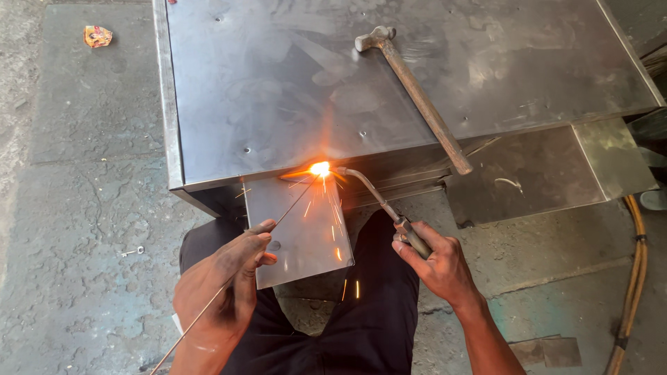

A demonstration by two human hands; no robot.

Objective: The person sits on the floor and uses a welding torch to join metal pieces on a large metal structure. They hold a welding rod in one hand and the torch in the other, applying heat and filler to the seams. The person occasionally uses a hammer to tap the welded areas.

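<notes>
Two hands work close to the camera above dark-trousered knees. Nearest, the left hand (226,278) pinches a thin filler rod (267,231) between thumb and fingers; the rod's long axis runs from lower left, past the wrist, up and to the right, its far tip ending at the bright flame (320,168). On the other side, the right hand (436,262) is clenched around the handle of a gas torch (379,198), whose curved neck sweeps up and to the left, so both tools converge on the same glowing spot from opposite sides. That spot lies ahead of both hands, about midway between them and somewhat nearer the left.

Between the hands a small steel sheet (306,236) slopes down toward the knees, its upper edge touching the front rim of a large steel box (278,83), right where the flame burns. Sparks scatter across the sheet.

Farther off, a hammer (417,97) lies on the box's flat top, head away, handle pointing toward the right hand and overhanging the edge. An orange hose (636,271) trails over the concrete floor (83,208) at right. No open container is visible.
</notes>
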